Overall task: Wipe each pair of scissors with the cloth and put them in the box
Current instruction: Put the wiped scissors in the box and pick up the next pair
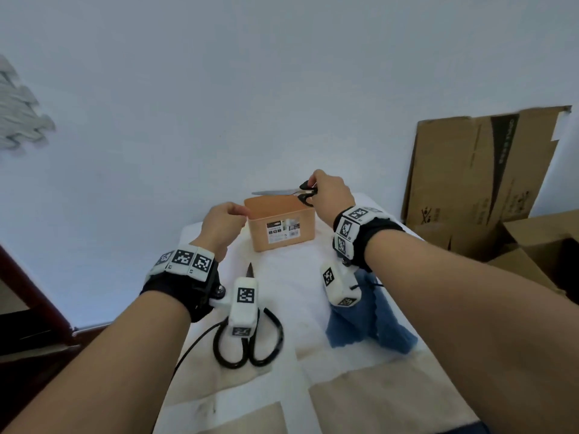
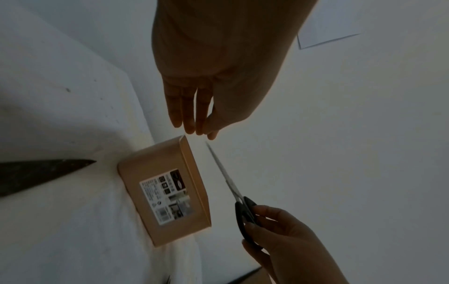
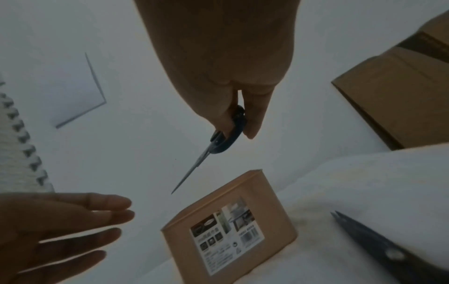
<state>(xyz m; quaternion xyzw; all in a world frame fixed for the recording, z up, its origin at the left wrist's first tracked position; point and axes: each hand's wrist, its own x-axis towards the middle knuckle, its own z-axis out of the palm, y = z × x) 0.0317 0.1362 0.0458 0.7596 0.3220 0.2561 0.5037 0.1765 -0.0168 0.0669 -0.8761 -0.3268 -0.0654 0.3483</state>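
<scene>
1. Right hand (image 1: 329, 192) grips the black handles of the steel scissors (image 1: 282, 192), held level above the orange box (image 1: 279, 227).
2. Left hand (image 1: 219, 223): fingers (image 2: 189, 115) straight, empty, beside the box's left rim.
3. Black scissors (image 1: 249, 333) and blue cloth (image 1: 372, 321) lie on the table (image 1: 294, 286).

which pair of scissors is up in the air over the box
The silver-bladed scissors, held by the right hand above the orange box. The all-black scissors lie on the table.
</scene>
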